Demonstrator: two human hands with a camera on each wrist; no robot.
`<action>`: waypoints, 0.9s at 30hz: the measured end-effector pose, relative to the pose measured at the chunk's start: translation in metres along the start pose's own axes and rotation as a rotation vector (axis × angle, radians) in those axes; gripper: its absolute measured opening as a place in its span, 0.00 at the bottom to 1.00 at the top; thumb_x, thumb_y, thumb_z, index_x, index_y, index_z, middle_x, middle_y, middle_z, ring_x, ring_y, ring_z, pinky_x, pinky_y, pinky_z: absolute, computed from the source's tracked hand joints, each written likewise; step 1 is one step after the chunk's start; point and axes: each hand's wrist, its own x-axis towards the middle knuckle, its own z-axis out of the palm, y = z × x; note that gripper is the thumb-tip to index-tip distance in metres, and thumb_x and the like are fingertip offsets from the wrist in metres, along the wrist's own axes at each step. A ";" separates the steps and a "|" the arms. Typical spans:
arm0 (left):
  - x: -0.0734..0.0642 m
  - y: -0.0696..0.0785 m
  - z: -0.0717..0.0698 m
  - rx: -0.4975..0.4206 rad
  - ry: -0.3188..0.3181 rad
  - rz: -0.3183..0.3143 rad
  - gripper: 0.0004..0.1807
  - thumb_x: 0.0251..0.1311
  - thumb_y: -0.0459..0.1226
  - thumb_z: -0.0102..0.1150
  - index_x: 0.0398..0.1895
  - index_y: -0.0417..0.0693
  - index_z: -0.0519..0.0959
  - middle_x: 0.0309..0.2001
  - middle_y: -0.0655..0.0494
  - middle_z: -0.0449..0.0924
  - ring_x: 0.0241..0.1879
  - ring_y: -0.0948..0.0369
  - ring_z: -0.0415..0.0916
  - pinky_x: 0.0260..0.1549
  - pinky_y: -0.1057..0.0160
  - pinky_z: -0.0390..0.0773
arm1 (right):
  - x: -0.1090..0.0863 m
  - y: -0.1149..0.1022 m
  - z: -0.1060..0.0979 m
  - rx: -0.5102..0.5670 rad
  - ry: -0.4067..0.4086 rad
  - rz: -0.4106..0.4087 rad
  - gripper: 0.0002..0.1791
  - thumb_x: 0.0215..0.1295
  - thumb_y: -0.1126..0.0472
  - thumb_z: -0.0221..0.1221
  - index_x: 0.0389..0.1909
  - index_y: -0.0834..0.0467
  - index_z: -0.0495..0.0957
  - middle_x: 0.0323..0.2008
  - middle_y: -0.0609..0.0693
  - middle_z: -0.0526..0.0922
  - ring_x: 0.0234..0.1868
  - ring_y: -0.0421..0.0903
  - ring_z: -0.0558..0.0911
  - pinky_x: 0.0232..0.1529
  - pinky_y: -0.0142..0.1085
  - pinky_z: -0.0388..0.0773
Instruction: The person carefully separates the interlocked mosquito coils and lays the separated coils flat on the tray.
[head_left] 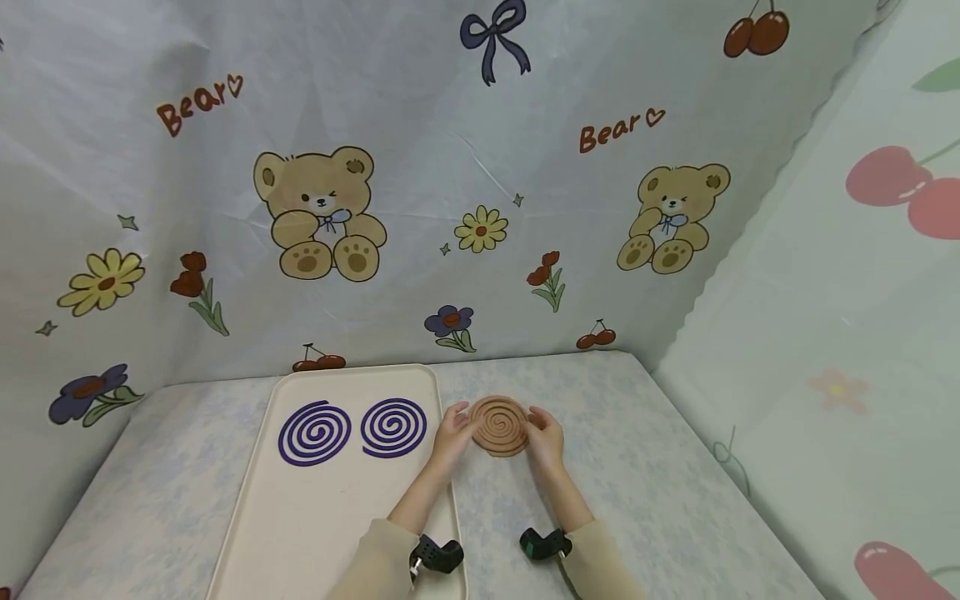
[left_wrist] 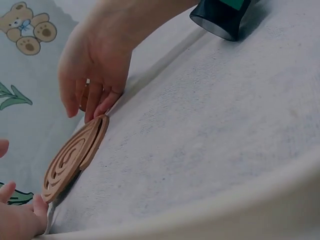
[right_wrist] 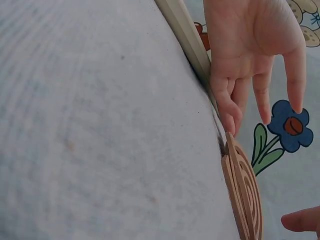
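A brown mosquito coil (head_left: 498, 426), a flat spiral disc, is between my two hands just to the right of the tray. My left hand (head_left: 453, 435) grips its left edge, the thumb at the rim. At the opposite edge, my right hand (head_left: 546, 439) grips the disc with fingertips. The left wrist view shows the coil (left_wrist: 74, 155) tilted, with a dark shadow under it and the right hand (left_wrist: 97, 65) at its upper end. Edge-on in the right wrist view, the coil (right_wrist: 242, 192) appears as two stacked layers, and the left hand's fingers (right_wrist: 230, 112) touch its top end.
A cream tray (head_left: 330, 525) lies on the left, its rim beside my left forearm. Two purple spiral coils, one at left (head_left: 315, 433) and another (head_left: 393, 427), lie inside it. The pale patterned table (head_left: 637, 475) meets a bear-print curtain (head_left: 420, 167) behind.
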 end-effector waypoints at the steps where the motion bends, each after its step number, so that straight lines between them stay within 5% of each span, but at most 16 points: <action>1: 0.000 0.000 0.000 -0.006 -0.001 0.007 0.30 0.62 0.36 0.57 0.64 0.31 0.62 0.63 0.25 0.63 0.64 0.37 0.63 0.65 0.44 0.66 | 0.000 0.000 0.000 0.017 0.005 0.005 0.23 0.62 0.71 0.54 0.59 0.73 0.68 0.54 0.72 0.73 0.55 0.61 0.74 0.48 0.36 0.80; 8: -0.003 0.000 0.002 0.017 0.000 0.046 0.27 0.59 0.33 0.60 0.60 0.29 0.66 0.58 0.29 0.71 0.60 0.39 0.68 0.62 0.46 0.69 | 0.003 0.001 -0.001 0.113 0.036 0.002 0.24 0.60 0.74 0.55 0.59 0.73 0.67 0.52 0.69 0.72 0.52 0.56 0.75 0.38 0.22 0.75; 15: -0.007 0.002 0.002 0.009 -0.031 0.065 0.26 0.59 0.29 0.58 0.59 0.28 0.65 0.56 0.30 0.70 0.60 0.38 0.69 0.59 0.49 0.74 | 0.005 0.003 -0.004 0.194 0.044 0.045 0.26 0.57 0.77 0.55 0.59 0.72 0.68 0.49 0.68 0.75 0.42 0.43 0.79 0.34 0.25 0.76; 21: -0.006 -0.001 -0.002 -0.042 0.089 0.088 0.22 0.54 0.24 0.58 0.54 0.27 0.70 0.51 0.29 0.74 0.53 0.38 0.75 0.45 0.61 0.83 | 0.004 0.005 -0.006 0.210 0.028 0.083 0.27 0.57 0.78 0.55 0.60 0.71 0.67 0.49 0.66 0.78 0.34 0.34 0.78 0.31 0.24 0.76; 27: -0.007 0.004 -0.017 -0.086 0.181 0.100 0.21 0.49 0.20 0.60 0.49 0.23 0.71 0.43 0.28 0.78 0.39 0.50 0.82 0.30 0.70 0.82 | -0.005 -0.003 -0.006 0.216 -0.023 0.089 0.29 0.57 0.77 0.57 0.62 0.68 0.67 0.48 0.64 0.81 0.30 0.34 0.80 0.28 0.24 0.78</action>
